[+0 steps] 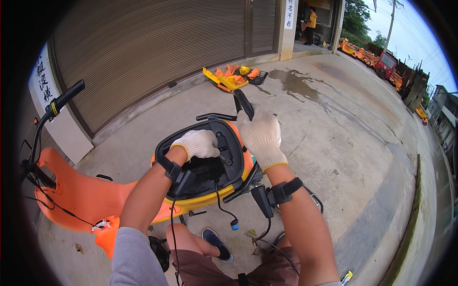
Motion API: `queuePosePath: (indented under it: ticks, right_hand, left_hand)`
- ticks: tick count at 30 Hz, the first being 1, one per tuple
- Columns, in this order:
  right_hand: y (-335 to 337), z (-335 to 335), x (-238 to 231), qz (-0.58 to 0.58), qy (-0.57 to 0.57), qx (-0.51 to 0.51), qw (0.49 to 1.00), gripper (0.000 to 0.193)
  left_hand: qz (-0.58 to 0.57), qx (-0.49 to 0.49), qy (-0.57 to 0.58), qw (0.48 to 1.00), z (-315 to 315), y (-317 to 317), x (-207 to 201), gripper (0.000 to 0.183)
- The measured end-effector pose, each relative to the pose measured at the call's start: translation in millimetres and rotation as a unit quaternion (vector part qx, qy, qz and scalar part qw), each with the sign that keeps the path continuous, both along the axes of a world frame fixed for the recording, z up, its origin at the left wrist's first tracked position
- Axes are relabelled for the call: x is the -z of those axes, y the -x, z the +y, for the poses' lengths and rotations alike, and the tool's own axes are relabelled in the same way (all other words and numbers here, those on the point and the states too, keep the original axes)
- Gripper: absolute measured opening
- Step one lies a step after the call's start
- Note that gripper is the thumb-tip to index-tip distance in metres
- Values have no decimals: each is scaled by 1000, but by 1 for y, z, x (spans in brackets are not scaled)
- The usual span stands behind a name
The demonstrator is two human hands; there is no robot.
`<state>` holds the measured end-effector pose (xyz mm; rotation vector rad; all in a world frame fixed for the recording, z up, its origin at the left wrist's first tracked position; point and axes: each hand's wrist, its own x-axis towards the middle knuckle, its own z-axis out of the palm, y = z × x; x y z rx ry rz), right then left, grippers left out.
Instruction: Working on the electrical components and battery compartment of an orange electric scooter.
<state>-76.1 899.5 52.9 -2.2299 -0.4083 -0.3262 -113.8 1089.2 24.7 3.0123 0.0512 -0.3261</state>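
My left hand (200, 144) in a white knit glove rests inside the open black seat compartment (210, 167) of the orange scooter (81, 195). My right hand (261, 136) grips a black panel piece (243, 104) at the rear. Orange body panels (231, 78) lie piled by the shutter (157, 43).

Outdoor scooter repair yard, roller shutters (157, 47), stripped panels (231, 77)

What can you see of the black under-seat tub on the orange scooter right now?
The black tub looks like moulded plastic, a rounded open-topped bucket set in the orange and yellow scooter body. No seat covers it. The gloved left hand rests inside its left rim; the gloved right hand lies on its right edge. A black cable hangs below it.
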Motion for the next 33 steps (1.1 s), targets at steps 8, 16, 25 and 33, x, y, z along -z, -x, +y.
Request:
queuePosePath:
  ticks: [8, 16, 25, 33]
  right_hand:
    - [5, 0, -3, 2, -6, 2, 1000, 39]
    - [3, 0, -4, 2, -2, -7, 1000, 42]
    - [4, -2, -4, 13, -17, -5, 1000, 37]
    - [0, 5, 5, -37, -10, 8, 999, 43]
  left_hand:
    - [-4, 42, -51, 998, -6, 3, -11, 36]
    - [27, 13, -90, 996, -13, -5, -17, 40]
    - [94, -185, 435, 876, -39, 77, 38, 38]
    - [-13, -293, 809, 510, -116, 63, 92, 23]
